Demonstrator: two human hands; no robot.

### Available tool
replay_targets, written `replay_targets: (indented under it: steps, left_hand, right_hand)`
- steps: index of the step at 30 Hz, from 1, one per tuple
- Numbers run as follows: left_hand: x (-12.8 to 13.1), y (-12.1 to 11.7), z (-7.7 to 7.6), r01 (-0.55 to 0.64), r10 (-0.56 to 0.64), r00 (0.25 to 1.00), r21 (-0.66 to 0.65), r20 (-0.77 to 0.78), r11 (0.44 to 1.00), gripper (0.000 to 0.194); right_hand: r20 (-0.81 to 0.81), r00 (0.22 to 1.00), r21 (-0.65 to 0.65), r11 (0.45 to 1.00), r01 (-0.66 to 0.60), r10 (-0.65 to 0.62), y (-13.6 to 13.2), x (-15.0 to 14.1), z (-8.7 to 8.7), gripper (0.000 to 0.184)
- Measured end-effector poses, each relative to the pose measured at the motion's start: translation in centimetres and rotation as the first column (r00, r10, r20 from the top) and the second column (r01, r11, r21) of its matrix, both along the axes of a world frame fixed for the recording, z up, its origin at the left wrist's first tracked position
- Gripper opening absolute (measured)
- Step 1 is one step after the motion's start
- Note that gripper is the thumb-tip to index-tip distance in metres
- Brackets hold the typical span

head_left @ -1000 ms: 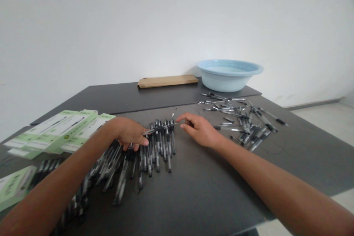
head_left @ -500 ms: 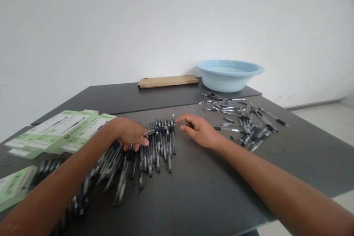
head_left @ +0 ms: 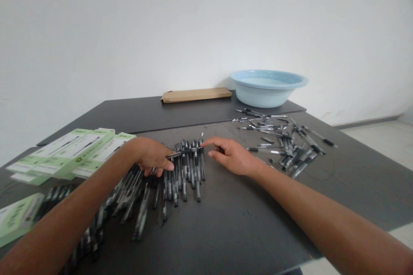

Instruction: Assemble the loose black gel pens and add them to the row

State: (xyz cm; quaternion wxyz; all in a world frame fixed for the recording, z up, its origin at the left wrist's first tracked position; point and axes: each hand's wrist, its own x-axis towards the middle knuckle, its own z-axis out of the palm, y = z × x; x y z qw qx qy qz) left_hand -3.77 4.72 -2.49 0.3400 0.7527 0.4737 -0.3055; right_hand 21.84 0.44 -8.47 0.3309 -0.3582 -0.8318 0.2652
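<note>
My left hand [head_left: 156,157] is closed on a clear gel pen [head_left: 184,151] with a black grip. The pen's uncapped tip points right and slightly up. My right hand [head_left: 230,154] has its index finger stretched to the tip, touching it or almost so. The right thumb stands apart below, with nothing between it and the finger. Under the held pen lie capped pens [head_left: 197,180] side by side, a dense row running left beneath my left hand and forearm. A small pale bit [head_left: 202,134] lies just beyond the tip.
Loose pens and parts [head_left: 297,154] are scattered right of my right hand. A light blue basin [head_left: 266,94] and a flat cardboard piece [head_left: 196,95] sit at the back. Green-and-white pen boxes [head_left: 74,150] lie left, another box [head_left: 19,217] nearer on the dark table [head_left: 219,232].
My right index finger has straightened and shifted slightly left and down at the pen's tip. The left hand and its pen have hardly moved.
</note>
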Motion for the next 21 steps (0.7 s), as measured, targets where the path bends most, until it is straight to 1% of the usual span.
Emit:
replay_targets:
  steps: [3,13,17,21]
  left_hand:
    - [0.04,-0.03,0.03,0.004,-0.004,1.0,0.002,-0.008,1.0,0.043]
    - [0.28,-0.13,0.18,-0.003,0.003,0.999,0.0,-0.033,1.0,0.036]
    - [0.42,-0.27,0.35,0.012,-0.011,0.999,0.006,-0.048,1.0,0.038]
    - [0.41,-0.31,0.23,0.01,-0.008,0.997,0.018,-0.073,1.0,0.04]
  right_hand:
    - [0.004,1.0,-0.002,1.0,-0.014,0.014,0.04,0.04,-0.1,0.033]
    - [0.033,0.999,0.008,1.0,0.009,-0.009,0.06,0.11,-0.11,0.035]
    - [0.018,0.998,0.016,0.998,0.066,-0.066,0.16,0.34,0.11,0.037]
    - [0.028,0.987,0.025,0.987,0.159,-0.16,0.79,0.81,0.08,0.031]
